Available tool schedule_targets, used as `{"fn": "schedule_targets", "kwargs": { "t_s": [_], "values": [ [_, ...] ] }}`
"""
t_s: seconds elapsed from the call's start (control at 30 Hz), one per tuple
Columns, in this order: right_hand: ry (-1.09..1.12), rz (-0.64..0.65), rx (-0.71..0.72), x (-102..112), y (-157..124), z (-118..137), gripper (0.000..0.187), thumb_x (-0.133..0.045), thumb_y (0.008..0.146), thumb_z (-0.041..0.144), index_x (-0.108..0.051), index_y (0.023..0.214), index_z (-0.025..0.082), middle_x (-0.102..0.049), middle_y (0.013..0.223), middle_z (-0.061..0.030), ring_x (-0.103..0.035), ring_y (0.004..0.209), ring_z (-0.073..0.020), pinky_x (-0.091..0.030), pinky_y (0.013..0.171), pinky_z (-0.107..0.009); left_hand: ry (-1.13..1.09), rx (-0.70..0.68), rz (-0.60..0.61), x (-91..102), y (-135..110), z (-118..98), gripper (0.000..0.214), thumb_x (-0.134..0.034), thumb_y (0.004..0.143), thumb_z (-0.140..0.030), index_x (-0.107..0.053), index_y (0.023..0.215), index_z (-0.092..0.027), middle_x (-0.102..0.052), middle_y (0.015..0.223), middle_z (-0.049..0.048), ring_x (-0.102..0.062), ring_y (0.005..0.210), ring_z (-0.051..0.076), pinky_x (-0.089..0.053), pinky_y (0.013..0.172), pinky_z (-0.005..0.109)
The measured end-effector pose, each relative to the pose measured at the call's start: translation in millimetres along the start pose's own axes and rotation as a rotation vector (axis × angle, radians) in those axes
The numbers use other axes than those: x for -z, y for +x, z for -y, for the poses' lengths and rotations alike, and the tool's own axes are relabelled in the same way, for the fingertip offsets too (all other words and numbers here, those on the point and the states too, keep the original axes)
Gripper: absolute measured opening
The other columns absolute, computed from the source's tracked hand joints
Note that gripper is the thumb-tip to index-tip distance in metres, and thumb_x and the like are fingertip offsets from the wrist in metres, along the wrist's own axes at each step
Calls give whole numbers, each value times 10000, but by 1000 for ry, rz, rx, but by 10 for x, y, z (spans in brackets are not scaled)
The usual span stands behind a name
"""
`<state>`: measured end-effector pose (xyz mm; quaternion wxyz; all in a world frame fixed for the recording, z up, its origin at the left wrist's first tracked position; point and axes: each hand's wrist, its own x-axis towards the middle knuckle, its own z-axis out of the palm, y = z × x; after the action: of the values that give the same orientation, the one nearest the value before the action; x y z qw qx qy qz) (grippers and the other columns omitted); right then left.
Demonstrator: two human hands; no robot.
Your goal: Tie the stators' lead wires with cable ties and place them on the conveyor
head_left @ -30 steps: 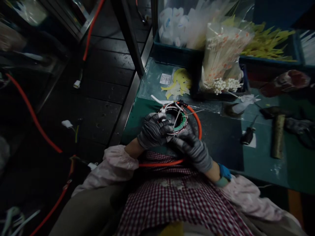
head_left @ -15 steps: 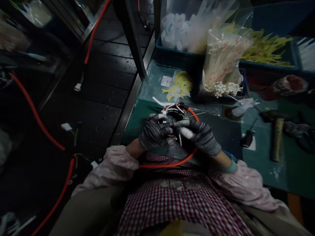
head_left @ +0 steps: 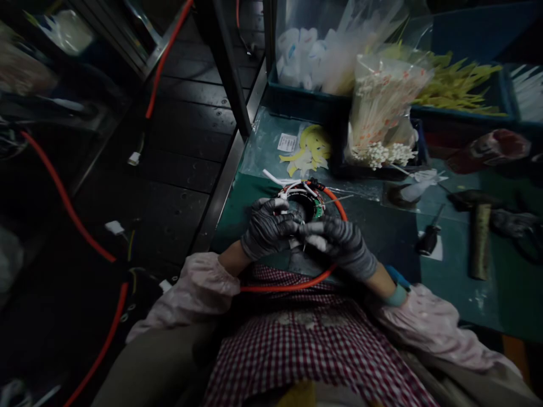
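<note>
A round wound coil ring [head_left: 309, 204] with white ties and wires lies on the green bench close to my body. My left hand [head_left: 268, 229], in a grey glove, is closed around the ring's left side. My right hand [head_left: 339, 240], also gloved, is closed at the ring's near edge, its fingers pinching a thin white tie or wire beside my left fingers. An orange cable [head_left: 328, 249] loops from the ring round my right hand and across my lap.
Blue bins [head_left: 305, 93] at the back hold bags of white and yellow cable ties [head_left: 382, 118]. Yellow strips [head_left: 311, 148] lie on plastic sheeting. A hammer [head_left: 479, 232] and a small black tool [head_left: 426, 240] lie to the right. Orange cables [head_left: 63, 198] run over the dark floor at left.
My right hand came up from the near side of the ring to meet my left fingers, then settled slightly lower. My left hand has kept its grip on the ring.
</note>
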<state>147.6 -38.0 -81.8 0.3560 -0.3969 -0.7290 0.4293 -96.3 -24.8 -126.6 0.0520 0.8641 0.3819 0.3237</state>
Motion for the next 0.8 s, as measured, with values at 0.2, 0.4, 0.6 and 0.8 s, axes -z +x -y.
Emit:
{"fn": "schedule_targets", "kwargs": {
  "t_s": [0.2,0.4,0.6,0.8],
  "values": [
    [-62,-34,-145,-53,-181,-116,264,-781,969,538,-824,1034,285,-833,974,-36,-770,904,-239,-651,873,-391,-25,-52,-98,42,87,-62,162,-798,914,-478,-746,978,-338,-801,969,-56,-678,1137,269,-417,1082,492],
    [32,36,42,-222,56,-65,222,-648,1022,454,-802,953,310,-815,979,-34,-769,922,-246,-653,900,-424,-14,-11,-158,4,73,-64,168,-775,898,-477,-776,937,-314,-778,1057,26,-687,1100,286,-513,1017,510],
    [-168,-590,77,-261,309,-76,165,-552,1065,390,-689,1052,300,-765,1018,-55,-737,970,-242,-632,952,-453,-17,-24,-72,115,68,-196,45,-757,965,-334,-721,986,-350,-829,1056,-42,-706,1193,268,-417,1192,594],
    [-415,-1032,-164,1022,-212,-531,182,-661,980,408,-585,1080,277,-683,1101,-66,-663,1039,-253,-537,1085,-532,-91,473,-246,283,-231,-132,687,-723,1012,-428,-439,1630,-330,-588,1602,123,-538,1508,405,-522,1181,610]
  ]
}}
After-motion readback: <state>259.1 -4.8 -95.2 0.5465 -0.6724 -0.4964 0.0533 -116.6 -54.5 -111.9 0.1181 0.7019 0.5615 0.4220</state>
